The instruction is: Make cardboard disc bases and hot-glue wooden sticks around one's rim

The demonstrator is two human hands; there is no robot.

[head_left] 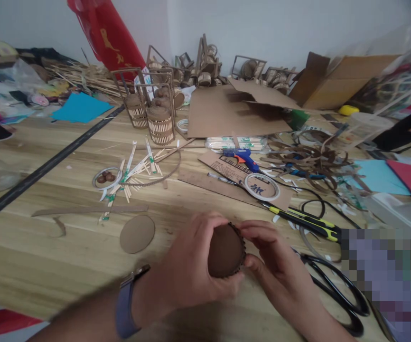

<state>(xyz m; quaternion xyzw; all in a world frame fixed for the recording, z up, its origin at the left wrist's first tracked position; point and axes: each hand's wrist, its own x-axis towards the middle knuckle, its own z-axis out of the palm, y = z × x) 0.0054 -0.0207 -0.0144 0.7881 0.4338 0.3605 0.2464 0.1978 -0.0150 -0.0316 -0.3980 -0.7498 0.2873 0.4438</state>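
Observation:
A small round brown cardboard piece with a ridged rim [226,251] is held above the wooden table, its flat face toward me. My left hand [194,259] wraps around its left side and lower edge. On its right rim rest the fingertips and thumb of my right hand [275,259], pinching the edge. To the left on the table lies a loose cardboard disc [137,233]. Beyond my hands are a roll of white tape [261,186], a blue hot glue gun [243,158] and a yellow-black utility knife [303,222].
Black-handled scissors [337,285] lie by my right forearm. Ahead are scattered sticks [139,171], another tape roll [107,178] with brown balls inside, and framed stacked baskets [160,124]. Brown strips [308,159], a cardboard sheet [223,111] and an open box [333,80] sit farther back.

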